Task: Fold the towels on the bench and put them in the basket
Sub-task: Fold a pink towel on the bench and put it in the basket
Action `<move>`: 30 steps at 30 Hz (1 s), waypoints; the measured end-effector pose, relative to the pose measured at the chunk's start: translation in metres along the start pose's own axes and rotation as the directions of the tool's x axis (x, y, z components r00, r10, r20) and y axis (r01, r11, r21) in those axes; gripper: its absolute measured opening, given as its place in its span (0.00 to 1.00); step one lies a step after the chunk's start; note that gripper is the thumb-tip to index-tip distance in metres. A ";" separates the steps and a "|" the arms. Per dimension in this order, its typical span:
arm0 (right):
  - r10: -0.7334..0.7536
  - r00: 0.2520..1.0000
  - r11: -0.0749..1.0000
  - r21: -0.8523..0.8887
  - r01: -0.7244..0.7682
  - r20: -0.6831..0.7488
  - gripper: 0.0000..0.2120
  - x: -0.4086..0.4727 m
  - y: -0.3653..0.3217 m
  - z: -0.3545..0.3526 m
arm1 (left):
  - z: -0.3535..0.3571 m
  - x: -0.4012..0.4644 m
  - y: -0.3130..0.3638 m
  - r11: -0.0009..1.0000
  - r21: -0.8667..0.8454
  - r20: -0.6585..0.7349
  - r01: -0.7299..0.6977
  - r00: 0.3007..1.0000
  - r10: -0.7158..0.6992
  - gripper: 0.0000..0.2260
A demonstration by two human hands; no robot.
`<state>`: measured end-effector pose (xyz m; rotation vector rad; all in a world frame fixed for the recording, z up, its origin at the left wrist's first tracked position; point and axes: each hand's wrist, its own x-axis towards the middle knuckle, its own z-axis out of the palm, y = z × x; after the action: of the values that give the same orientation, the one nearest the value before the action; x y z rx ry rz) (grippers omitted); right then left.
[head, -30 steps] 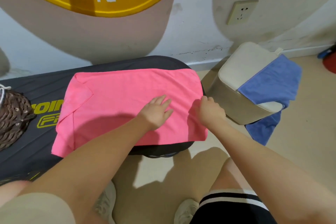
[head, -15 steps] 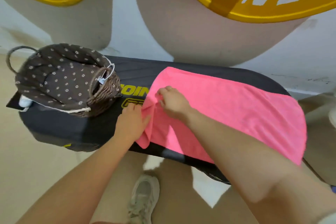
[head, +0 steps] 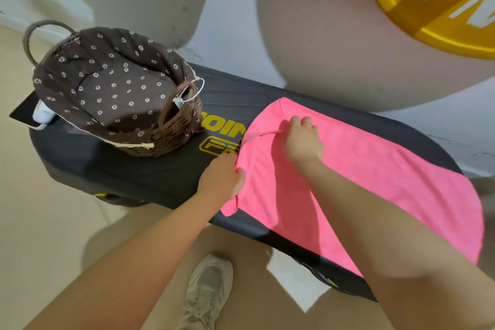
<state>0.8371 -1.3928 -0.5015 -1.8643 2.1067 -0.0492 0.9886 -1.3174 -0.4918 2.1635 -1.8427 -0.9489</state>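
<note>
A pink towel (head: 375, 177) lies spread over the right half of a black bench (head: 150, 177). My left hand (head: 222, 179) grips the towel's left edge near the front. My right hand (head: 302, 139) pinches a fold at the towel's far left corner, a ring on one finger. A brown wicker basket (head: 174, 128) with a flowered brown lining stands on the bench's left end, apart from the towel.
A dark flat device and a white object (head: 42, 115) lie at the bench's far left end behind the basket. The wall with yellow lettering rises right behind the bench. My shoe (head: 206, 292) stands on the beige floor in front.
The view has swung left from the towel's right end to its left end. Both hands moved from the right side to the left edge and now grip it.
</note>
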 end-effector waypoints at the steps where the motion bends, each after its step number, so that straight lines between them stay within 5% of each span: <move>1: 0.020 1.000 0.999 0.031 -0.020 0.015 0.13 0.004 0.002 -0.003 | -0.002 0.001 -0.002 0.999 -0.034 -0.005 0.017 1.000 -0.017 0.13; 5: -0.006 0.998 0.997 0.084 0.000 0.067 0.12 0.017 0.000 -0.013 | -0.013 -0.003 -0.013 0.992 -0.129 -0.077 0.010 0.997 -0.020 0.13; 8: 0.016 1.000 0.958 0.288 -0.017 0.008 0.11 0.025 -0.014 -0.022 | -0.027 -0.006 -0.019 0.960 -0.278 -0.204 -0.029 0.978 -0.030 0.11; 12: 0.043 0.999 0.640 0.767 -0.044 0.021 0.09 0.037 -0.051 -0.027 | -0.041 -0.001 -0.033 0.927 -0.374 -0.216 -0.024 0.975 -0.061 0.11; 15: 0.006 0.999 0.479 0.877 -0.045 0.048 0.13 0.050 -0.071 -0.025 | -0.043 -0.001 -0.050 0.931 -0.366 -0.198 0.010 0.976 -0.089 0.09; 22: -0.140 0.990 0.750 0.650 0.123 -0.026 0.13 0.086 -0.101 0.000 | -0.041 -0.005 -0.090 0.985 -0.171 -0.093 0.028 0.995 -0.044 0.09; 25: -0.231 0.972 0.773 0.616 0.154 0.047 0.09 0.084 -0.107 0.013 | -0.043 -0.003 -0.101 0.988 -0.122 -0.133 0.095 0.985 -0.111 0.10; 30: -0.380 0.924 0.690 0.677 0.257 0.036 0.24 0.050 -0.083 0.025 | -0.044 -0.018 -0.107 0.943 0.261 -0.212 0.204 0.966 -0.150 0.14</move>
<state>0.9193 -1.4486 -0.5165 -1.6640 1.3449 -0.6167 1.1012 -1.2880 -0.5036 2.5226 -1.8067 -0.5062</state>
